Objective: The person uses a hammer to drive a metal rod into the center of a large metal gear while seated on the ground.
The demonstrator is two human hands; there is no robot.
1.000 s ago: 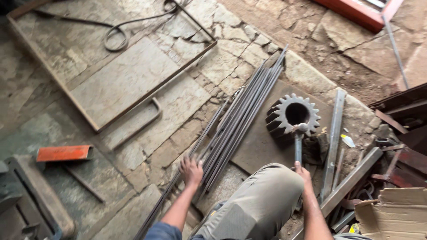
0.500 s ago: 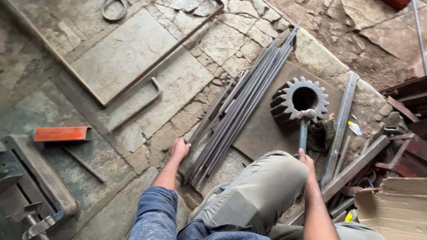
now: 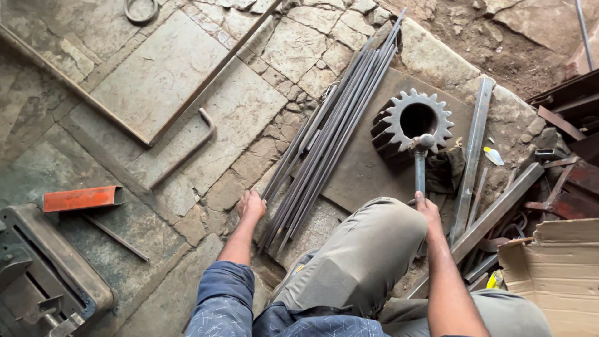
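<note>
My left hand [image 3: 251, 206] rests on the stone floor at the near end of a bundle of several long thin steel rods [image 3: 331, 134], its fingers curled against the rod ends. My right hand [image 3: 427, 208] grips the handle of a hammer [image 3: 421, 159], whose head lies against the rim of a large dark toothed gear [image 3: 410, 125]. The gear stands on a flat brown metal plate [image 3: 362, 175]. My bent knee in grey trousers [image 3: 365, 249] sits between the two arms.
A bent rod [image 3: 187, 150] and a long flat bar [image 3: 212, 72] lie on the stone slabs. An orange rectangular tube [image 3: 81, 198] and a grey machine [image 3: 43, 274] are at left. Metal bars [image 3: 471, 156], scrap and a cardboard box [image 3: 555, 268] crowd the right.
The view has shifted nearer and lower. My left hand has slid a little left to the rod ends. My right hand stays on the hammer handle by the gear.
</note>
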